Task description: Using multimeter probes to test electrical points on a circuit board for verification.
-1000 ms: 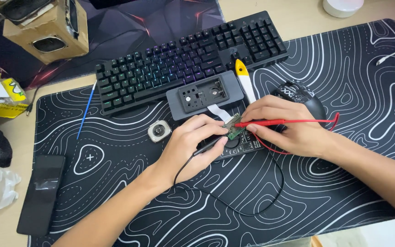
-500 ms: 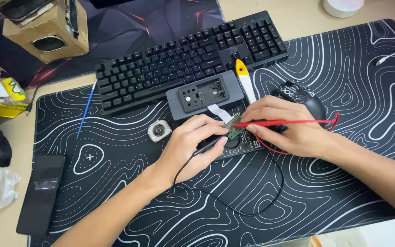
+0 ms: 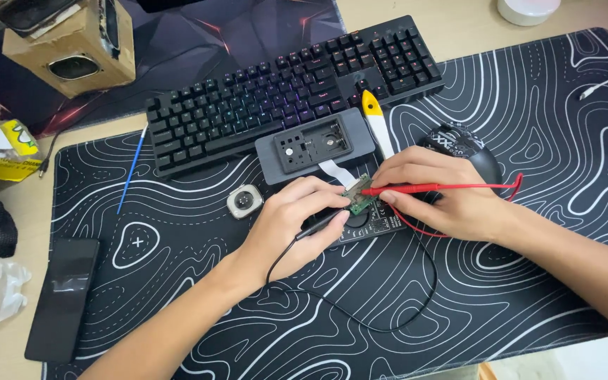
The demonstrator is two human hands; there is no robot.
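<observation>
The left hand (image 3: 297,225) pinches a black test probe (image 3: 321,224), its grip closed round the shaft, tip set against a small green circuit board (image 3: 357,199). The right hand (image 3: 445,197) holds a red test probe (image 3: 406,188) the same way, fingers closed on it, tip meeting the board from the other side. The board sits between the two grips, propped over a dark flat device (image 3: 371,226) on the patterned desk mat (image 3: 529,281). Just beyond the grips lies a grey open casing (image 3: 314,146); its recessed tray shows round wells and small parts, and a white ribbon cable (image 3: 337,172) runs from it to the board. A yellow-handled pry tool (image 3: 376,121) lies beside the casing, a keyboard (image 3: 290,91) behind it. Left of the left grip rests a watch body (image 3: 245,201); behind the right hand, touching it, sits a mouse (image 3: 462,144). The black lead loops across open mat toward the wearer; a cardboard box (image 3: 65,42) holding dark gear stands far left on the tabletop (image 3: 459,28).
</observation>
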